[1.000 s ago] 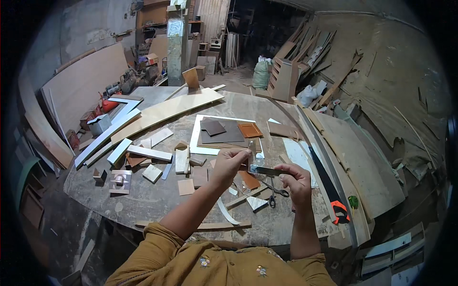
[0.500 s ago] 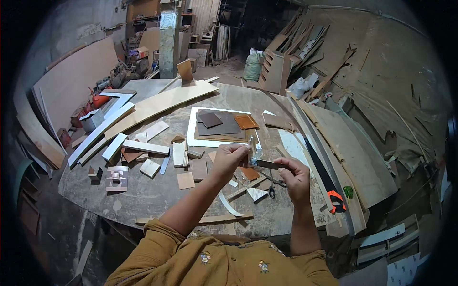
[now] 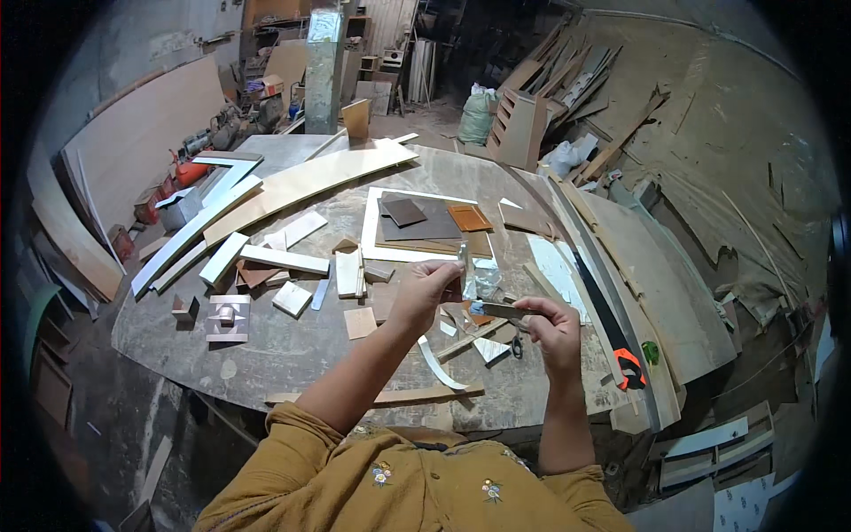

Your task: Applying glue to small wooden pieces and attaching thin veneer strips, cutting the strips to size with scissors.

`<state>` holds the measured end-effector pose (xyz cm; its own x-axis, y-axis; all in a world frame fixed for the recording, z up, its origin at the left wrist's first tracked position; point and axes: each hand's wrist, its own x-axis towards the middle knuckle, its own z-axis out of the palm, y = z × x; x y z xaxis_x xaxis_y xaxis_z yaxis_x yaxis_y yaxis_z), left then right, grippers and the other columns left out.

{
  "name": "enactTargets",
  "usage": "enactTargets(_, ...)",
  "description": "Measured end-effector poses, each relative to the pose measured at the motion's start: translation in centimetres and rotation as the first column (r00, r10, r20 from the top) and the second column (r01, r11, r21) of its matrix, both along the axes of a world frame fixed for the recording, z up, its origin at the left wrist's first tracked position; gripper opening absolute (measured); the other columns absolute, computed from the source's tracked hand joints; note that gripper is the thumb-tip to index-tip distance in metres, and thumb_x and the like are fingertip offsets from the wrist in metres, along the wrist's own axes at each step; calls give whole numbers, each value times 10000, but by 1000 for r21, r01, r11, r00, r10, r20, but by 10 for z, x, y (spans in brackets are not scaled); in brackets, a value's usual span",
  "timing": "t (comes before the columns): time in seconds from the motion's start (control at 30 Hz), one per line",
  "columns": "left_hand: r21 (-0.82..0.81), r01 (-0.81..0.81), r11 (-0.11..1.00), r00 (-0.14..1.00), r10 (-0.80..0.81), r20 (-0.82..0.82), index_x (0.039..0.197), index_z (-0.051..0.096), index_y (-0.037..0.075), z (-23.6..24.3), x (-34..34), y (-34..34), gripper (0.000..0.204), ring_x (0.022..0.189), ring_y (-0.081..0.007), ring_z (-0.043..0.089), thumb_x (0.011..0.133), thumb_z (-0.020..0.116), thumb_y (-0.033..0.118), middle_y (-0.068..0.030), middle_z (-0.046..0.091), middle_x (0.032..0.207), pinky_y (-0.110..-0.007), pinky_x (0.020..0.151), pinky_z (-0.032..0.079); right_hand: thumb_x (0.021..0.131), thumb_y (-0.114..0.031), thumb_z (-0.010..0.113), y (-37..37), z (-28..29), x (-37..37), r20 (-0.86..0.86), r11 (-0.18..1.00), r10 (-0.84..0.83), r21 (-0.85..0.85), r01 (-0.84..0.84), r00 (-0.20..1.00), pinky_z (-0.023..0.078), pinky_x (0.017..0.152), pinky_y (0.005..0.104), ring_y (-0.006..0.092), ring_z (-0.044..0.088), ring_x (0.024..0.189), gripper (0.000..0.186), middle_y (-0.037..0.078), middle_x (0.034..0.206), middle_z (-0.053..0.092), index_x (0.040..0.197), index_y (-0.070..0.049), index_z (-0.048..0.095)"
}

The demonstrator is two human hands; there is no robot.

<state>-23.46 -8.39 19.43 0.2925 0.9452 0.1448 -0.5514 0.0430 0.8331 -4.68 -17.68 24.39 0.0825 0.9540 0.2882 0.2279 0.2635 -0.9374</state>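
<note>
My left hand (image 3: 429, 291) is closed in a pinch on a small, thin, pale piece (image 3: 463, 259) seen almost edge-on. Its exact kind is unclear. My right hand (image 3: 551, 330) grips the end of a narrow, flat, dark strip (image 3: 505, 310), which points left. A bluish bit (image 3: 477, 308) shows at the strip's tip, just below and to the right of the left fingers. The strip and the pale piece appear apart. Under my hands lie scissors (image 3: 518, 347), partly hidden, and a white triangular offcut (image 3: 491, 350).
A worktable (image 3: 355, 368) carries many wood offcuts. A white-edged panel (image 3: 370, 232) with dark sheets lies beyond my hands. Long boards (image 3: 301, 191) stretch across the far left. On the right are a handsaw (image 3: 629, 368) with an orange handle and a long metal strip (image 3: 612, 293).
My hands have drawn slightly apart, and the dark strip's tip now sits lower, away from the pale piece. The whole view has shifted a little.
</note>
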Motion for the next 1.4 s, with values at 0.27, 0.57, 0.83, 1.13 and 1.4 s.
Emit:
enactTargets(0.27, 175, -188, 966, 981, 195, -21, 849, 652, -20, 0, -17, -13, 198, 587, -98, 570, 871, 563, 155, -40, 622, 705, -238, 570, 471, 710, 15, 514, 1, 2, -32, -121, 995, 4, 98, 8, 993, 302, 480, 170, 21, 390, 499, 236, -2, 654, 567, 899, 47, 650)
enactTargets(0.57, 106, -112, 988, 993, 116, -29, 701, 617, 21, 2, -46, -14, 234, 511, -65, 477, 870, 562, 173, 8, 545, 600, -223, 503, 400, 746, 15, 515, 9, -6, -38, -40, 993, -28, 110, 32, 999, 265, 426, 160, 5, 360, 468, 200, -52, 608, 508, 892, 19, 653)
enactTargets(0.83, 108, -14, 994, 982, 33, -184, 692, 618, 15, -3, -51, -16, 213, 503, -73, 486, 841, 574, 161, -10, 541, 586, -221, 482, 403, 775, 1, 543, 12, -2, -46, -31, 982, -13, 188, 18, 999, 439, 730, 216, 90, 564, 789, 191, 40, 849, 611, 940, 46, 627)
enactTargets(1.13, 279, 39, 960, 961, 40, -274, 873, 658, -37, -5, -46, -18, 197, 575, -71, 558, 869, 572, 141, -24, 610, 682, -225, 512, 469, 765, -20, 534, 34, -18, -43, -234, 995, 34, 99, -11, 972, 308, 470, 157, 19, 395, 509, 226, -13, 727, 571, 970, 22, 622)
enactTargets(1.4, 260, 16, 965, 973, 46, -227, 939, 654, -12, -8, -41, -14, 186, 586, -65, 518, 882, 565, 140, -4, 564, 691, -211, 513, 442, 745, -43, 553, 36, -30, -37, -270, 999, 14, 32, -5, 963, 347, 481, 165, 28, 417, 531, 237, 22, 801, 609, 962, 12, 629)
